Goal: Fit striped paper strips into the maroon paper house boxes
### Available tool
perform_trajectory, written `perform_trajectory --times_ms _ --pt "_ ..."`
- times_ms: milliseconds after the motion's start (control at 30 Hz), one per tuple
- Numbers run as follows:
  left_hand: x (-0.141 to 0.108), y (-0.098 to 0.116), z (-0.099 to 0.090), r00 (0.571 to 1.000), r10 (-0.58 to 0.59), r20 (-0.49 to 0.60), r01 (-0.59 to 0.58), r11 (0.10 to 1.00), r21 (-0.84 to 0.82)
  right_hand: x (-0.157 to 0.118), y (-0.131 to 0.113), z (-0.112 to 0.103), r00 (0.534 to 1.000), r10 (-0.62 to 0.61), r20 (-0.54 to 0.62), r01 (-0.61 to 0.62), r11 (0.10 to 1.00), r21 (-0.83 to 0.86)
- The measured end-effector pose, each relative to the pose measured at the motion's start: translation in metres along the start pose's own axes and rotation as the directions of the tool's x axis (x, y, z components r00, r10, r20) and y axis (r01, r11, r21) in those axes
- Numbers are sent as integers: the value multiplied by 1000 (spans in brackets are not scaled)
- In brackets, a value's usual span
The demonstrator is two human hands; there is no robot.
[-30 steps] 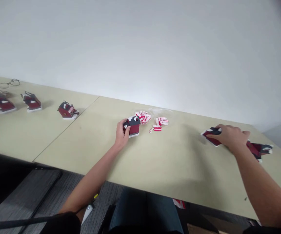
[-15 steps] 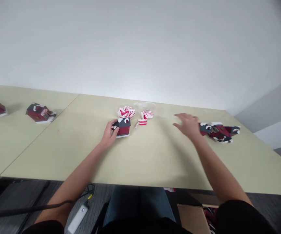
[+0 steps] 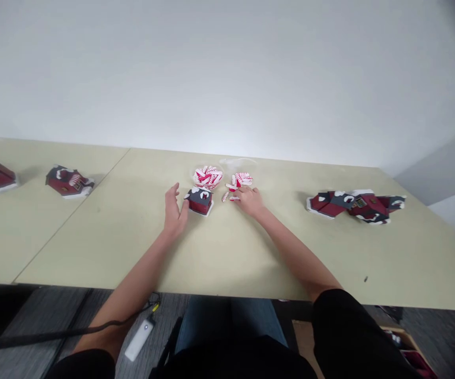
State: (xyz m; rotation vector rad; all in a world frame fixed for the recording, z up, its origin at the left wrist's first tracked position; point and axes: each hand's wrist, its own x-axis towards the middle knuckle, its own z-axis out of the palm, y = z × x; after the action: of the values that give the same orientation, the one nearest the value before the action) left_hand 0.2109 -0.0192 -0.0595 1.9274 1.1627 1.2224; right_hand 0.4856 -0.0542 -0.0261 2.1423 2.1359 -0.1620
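A small dark-red toy house [image 3: 200, 202] with a grey, snow-patched roof stands on the table in front of me. At its left side is my left hand [image 3: 175, 215], fingers spread, its thumb near or against the wall and not gripping. My right hand [image 3: 250, 200] reaches down with fingertips together on a small red-and-white striped piece, mostly hidden under them. Just left of those fingertips lies a loose striped piece [image 3: 225, 197]. Behind the house is a heap of similar striped pieces [image 3: 207, 177], with a smaller group [image 3: 244, 179] right of it.
Clear plastic [image 3: 235, 162] surrounds or backs the striped pieces. More red houses [image 3: 328, 203] cluster at the right of the table [image 3: 219, 252]. Another house [image 3: 68, 181] stands left, past the table seam, with one more at the far left edge. A white wall rises behind.
My right hand has moved left from beside the right-hand houses to the striped pieces, its fingers closing together. My left hand has loosened from the small house, which is now turned slightly.
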Motion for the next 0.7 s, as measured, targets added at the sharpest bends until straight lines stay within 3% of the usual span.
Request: perform_trajectory --times_ms 100,167,267,333,400,500,567,633,700 --pt "-5 25 15 999 -38 14 37 995 95 -18 0 -3 1000 8 -7 -8 997 71" --pt "-4 39 31 991 -137 16 132 975 177 -31 1 -4 999 39 -29 -31 972 232" --pt "5 43 51 970 -241 -24 241 950 196 -48 1 -2 986 133 -97 -64 855 515" --pt "12 38 54 980 -197 8 195 972 129 -56 0 1 973 178 -150 -43 771 635" --pt "14 32 48 990 -92 106 93 996 -5 -62 -2 4 963 201 -182 8 650 760" --pt "9 31 33 960 62 273 21 956 -291 -68 -9 6 962 220 -163 73 369 927" --pt "4 35 27 942 127 312 25 897 -442 -71 -16 6 972 199 -128 86 205 975" --pt "-1 39 26 940 178 290 -3 856 -517 -74 -22 3 979 169 -114 90 142 986" --pt "-4 42 30 937 232 260 -61 844 -534 -78 -27 1 971 179 -162 124 204 971"
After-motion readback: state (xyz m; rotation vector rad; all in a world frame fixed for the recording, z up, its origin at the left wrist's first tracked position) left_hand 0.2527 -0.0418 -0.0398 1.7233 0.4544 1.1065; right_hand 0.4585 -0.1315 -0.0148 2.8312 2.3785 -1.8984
